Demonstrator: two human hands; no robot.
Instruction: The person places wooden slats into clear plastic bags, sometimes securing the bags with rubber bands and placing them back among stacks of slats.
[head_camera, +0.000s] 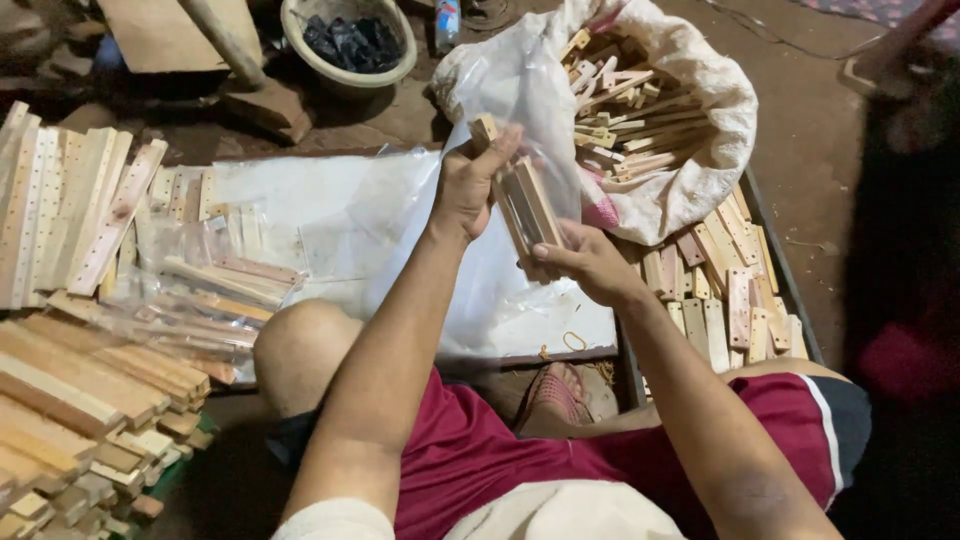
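Both hands hold a small bundle of flat pale wooden slats (528, 208) half inside a clear plastic bag (535, 120): left hand (468, 185) closed on top, right hand (585, 262) gripping below. Filled clear packets (215, 275) lie left; the white sack of loose slats (690, 130) remains full

Lower ends of the wooden sticks (530, 205) hidden behind the right hand (590, 262), upper parts blurred through the clear plastic bag (530, 110). Deeper contents of the white sack (700, 130) beside that bag buried from sight. Dark pieces in the bowl (348, 42) beyond the bag too small to tell. Stacked slats (60, 210) far left of the bag cut off by the edge.
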